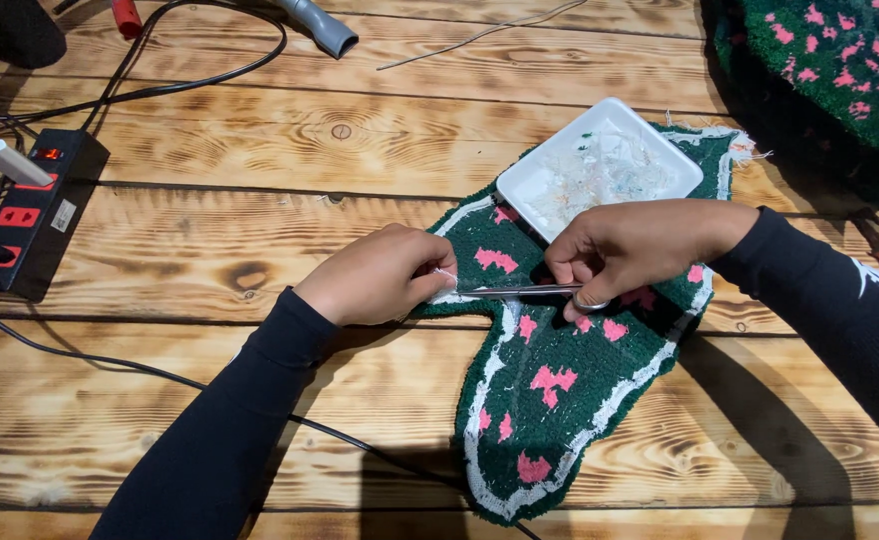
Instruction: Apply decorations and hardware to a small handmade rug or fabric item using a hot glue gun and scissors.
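Here, a person in black long sleeves works over a green tufted rug piece [550,390] that lies flat on a wooden plank table [260,150]; the piece is dotted with pink patches and edged with a whitish border, and it sits in the middle-right of the table, its narrow end toward the near edge. The left hand [378,275] is curled on the piece's left edge, its fingers pressed together and pinching the white border there; the right hand [625,245] grips a pair of small metal scissors [525,290], fingers closed about the handles with one ring showing below the knuckles; the blades lie nearly level and point left, their tip just at the pinched border beside the left hand's fingertips; whether the blades are parted cannot be told. Just behind the right hand, a white square tray [600,165] rests on the upper part of the rug piece and holds pale thread clippings. At the far left a black power strip [35,215] with red sockets lies on the planks, black cables [160,85] running from it; a second green rug with pink marks [840,60] fills the top right corner, well apart from the hands.
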